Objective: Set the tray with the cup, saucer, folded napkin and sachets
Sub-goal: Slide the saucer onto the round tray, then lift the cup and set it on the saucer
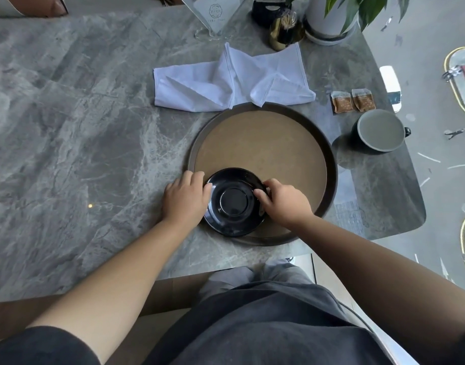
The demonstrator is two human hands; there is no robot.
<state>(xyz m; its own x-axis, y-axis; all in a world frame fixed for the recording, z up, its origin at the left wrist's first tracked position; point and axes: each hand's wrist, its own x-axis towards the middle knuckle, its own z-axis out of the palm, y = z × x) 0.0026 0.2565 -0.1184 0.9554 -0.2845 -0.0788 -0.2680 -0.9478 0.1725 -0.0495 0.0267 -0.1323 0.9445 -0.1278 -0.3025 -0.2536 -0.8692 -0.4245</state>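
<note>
A glossy black saucer (234, 202) sits at the near left of the round brown tray (268, 143), overlapping the tray's rim. My left hand (185, 197) grips the saucer's left edge and my right hand (284, 202) grips its right edge. A loosely crumpled white napkin (226, 81) lies on the table just beyond the tray. Two brown sachets (352, 100) lie side by side to the right of the napkin. A dark green cup (378, 131), empty with a grey inside, stands on the table to the right of the tray.
The grey marble table (68, 127) ends close to the cup on the right. At the back stand a clear card holder (215, 17), a gold toothpick holder (285, 30) and a white plant pot (328, 19).
</note>
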